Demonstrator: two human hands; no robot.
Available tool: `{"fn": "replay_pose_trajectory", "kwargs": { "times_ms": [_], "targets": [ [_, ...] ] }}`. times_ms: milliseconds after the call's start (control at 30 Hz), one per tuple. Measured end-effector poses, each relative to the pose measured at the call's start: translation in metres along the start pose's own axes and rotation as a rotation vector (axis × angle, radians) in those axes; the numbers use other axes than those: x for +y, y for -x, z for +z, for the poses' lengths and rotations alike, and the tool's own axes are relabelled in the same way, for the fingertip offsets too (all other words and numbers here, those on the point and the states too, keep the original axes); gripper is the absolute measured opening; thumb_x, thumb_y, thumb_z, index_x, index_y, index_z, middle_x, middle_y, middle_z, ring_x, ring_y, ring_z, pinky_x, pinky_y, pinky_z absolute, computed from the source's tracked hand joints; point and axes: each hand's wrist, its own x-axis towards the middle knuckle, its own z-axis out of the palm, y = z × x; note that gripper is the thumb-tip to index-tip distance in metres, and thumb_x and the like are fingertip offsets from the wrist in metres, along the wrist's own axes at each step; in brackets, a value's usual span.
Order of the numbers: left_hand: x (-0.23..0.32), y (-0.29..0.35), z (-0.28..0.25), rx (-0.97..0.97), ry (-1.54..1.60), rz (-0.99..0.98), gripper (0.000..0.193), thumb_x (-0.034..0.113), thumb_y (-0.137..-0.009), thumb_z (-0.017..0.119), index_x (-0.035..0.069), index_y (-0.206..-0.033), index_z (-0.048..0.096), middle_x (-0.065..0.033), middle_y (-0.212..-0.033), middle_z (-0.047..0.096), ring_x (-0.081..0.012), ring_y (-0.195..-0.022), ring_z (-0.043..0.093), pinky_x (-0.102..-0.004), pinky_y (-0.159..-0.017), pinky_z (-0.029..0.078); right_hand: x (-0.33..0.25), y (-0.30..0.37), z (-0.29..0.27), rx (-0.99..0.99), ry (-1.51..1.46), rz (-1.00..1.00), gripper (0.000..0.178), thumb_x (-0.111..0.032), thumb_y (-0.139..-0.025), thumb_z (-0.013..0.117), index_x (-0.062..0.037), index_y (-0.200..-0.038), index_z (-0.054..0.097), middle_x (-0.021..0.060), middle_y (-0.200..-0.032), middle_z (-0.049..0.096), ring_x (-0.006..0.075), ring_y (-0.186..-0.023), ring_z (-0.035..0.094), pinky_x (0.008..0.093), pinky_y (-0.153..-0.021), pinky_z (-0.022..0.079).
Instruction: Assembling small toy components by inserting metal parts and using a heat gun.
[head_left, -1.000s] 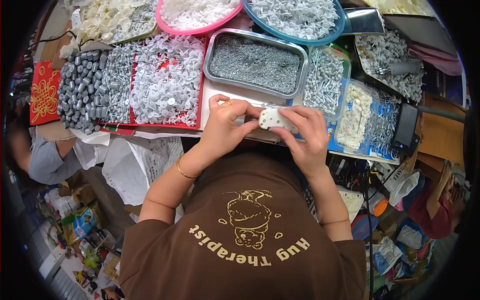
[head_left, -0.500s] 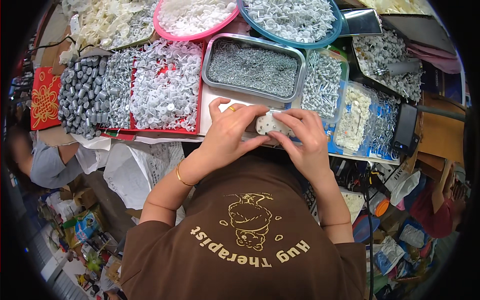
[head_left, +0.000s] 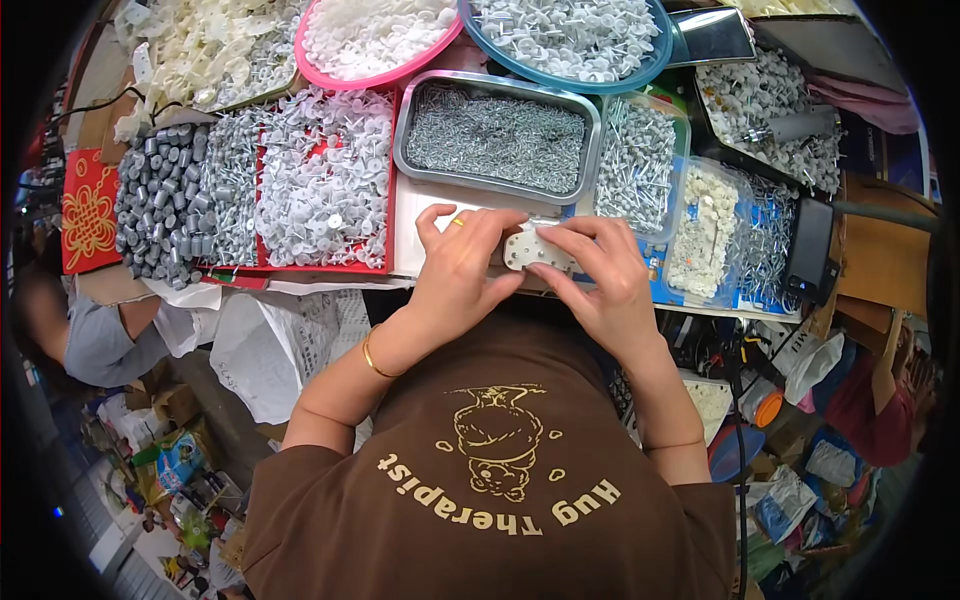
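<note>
A small white piece dotted with holes [head_left: 523, 252] is between my two hands, just in front of the metal tray at the table's near edge. My left hand [head_left: 455, 262] is closed at its left side, thumb and index finger at the rim and the other fingers curled; it wears a ring and a bangle. From the other side my right hand [head_left: 608, 268] pinches the piece, with its thumb below and its fingers above. Whatever lies under the fingertips is hidden. Directly beyond the hands stands the rectangular metal tray [head_left: 402, 150], full of small metal pins or screws.
At left are a red tray [head_left: 390, 232] of white-headed parts and grey cylinders [head_left: 165, 190]. A pink basin [head_left: 305, 65] and a teal basin [head_left: 662, 60] stand behind. Clear tubs of nails [head_left: 635, 165] and cream pieces [head_left: 705, 235] sit at right, beside a black device [head_left: 810, 250].
The view has shifted slightly, so the trays sit a little further left. The white piece seems slightly tilted or turned between my fingers; both hands keep nearly the same grip.
</note>
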Motion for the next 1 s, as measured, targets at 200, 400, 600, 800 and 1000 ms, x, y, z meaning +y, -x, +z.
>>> {"fn": "replay_pose_trajectory", "kwargs": {
  "times_ms": [200,400,600,800,1000],
  "targets": [
    [-0.003,-0.001,-0.010,-0.064,0.016,0.022,0.057,0.011,-0.074,0.079,0.010,-0.128,0.059,-0.0017,-0.106,0.070,-0.0169,-0.098,0.066,-0.0455,-0.107,0.025,0.000,-0.001,0.002,0.020,0.014,-0.017,0.038,-0.012,-0.075,0.084,-0.0074,-0.111,0.072,0.0088,-0.103,0.067,0.0286,-0.094,0.061,0.0380,-0.081,0.050],
    [-0.005,0.001,-0.001,-0.040,0.021,0.022,0.054,0.012,-0.075,0.078,0.009,-0.125,0.061,-0.0020,-0.102,0.069,-0.0180,-0.093,0.065,-0.0456,-0.107,0.025,0.002,0.000,0.001,0.009,0.025,-0.020,0.038,-0.012,-0.076,0.083,-0.0072,-0.112,0.072,0.0093,-0.104,0.066,0.0291,-0.095,0.061,0.0390,-0.081,0.050],
    [0.000,0.000,-0.004,-0.012,0.047,0.014,0.058,0.016,-0.074,0.082,0.009,-0.128,0.060,-0.0017,-0.104,0.069,-0.0174,-0.095,0.065,-0.0439,-0.105,0.027,0.000,-0.001,-0.006,-0.046,0.084,-0.047,0.041,-0.013,-0.076,0.083,-0.0075,-0.115,0.071,0.0103,-0.105,0.065,0.0297,-0.096,0.061,0.0399,-0.084,0.050],
    [-0.003,-0.005,-0.008,0.004,0.119,0.046,0.050,0.028,-0.079,0.084,0.012,-0.123,0.065,-0.0011,-0.106,0.069,-0.0154,-0.091,0.064,-0.0440,-0.106,0.026,0.005,0.009,-0.021,-0.042,0.017,0.086,0.041,-0.012,-0.078,0.083,-0.0065,-0.117,0.072,0.0117,-0.106,0.064,0.0275,-0.093,0.064,0.0365,-0.078,0.052],
    [-0.002,-0.011,-0.018,-0.091,0.111,0.010,0.037,0.025,-0.079,0.084,0.012,-0.111,0.071,0.0009,-0.099,0.070,-0.0143,-0.091,0.065,-0.0432,-0.108,0.026,0.001,0.007,-0.022,-0.086,-0.159,0.224,0.039,-0.009,-0.080,0.081,-0.0054,-0.117,0.072,0.0108,-0.106,0.064,0.0211,-0.084,0.064,0.0310,-0.068,0.052]
  ]
}}
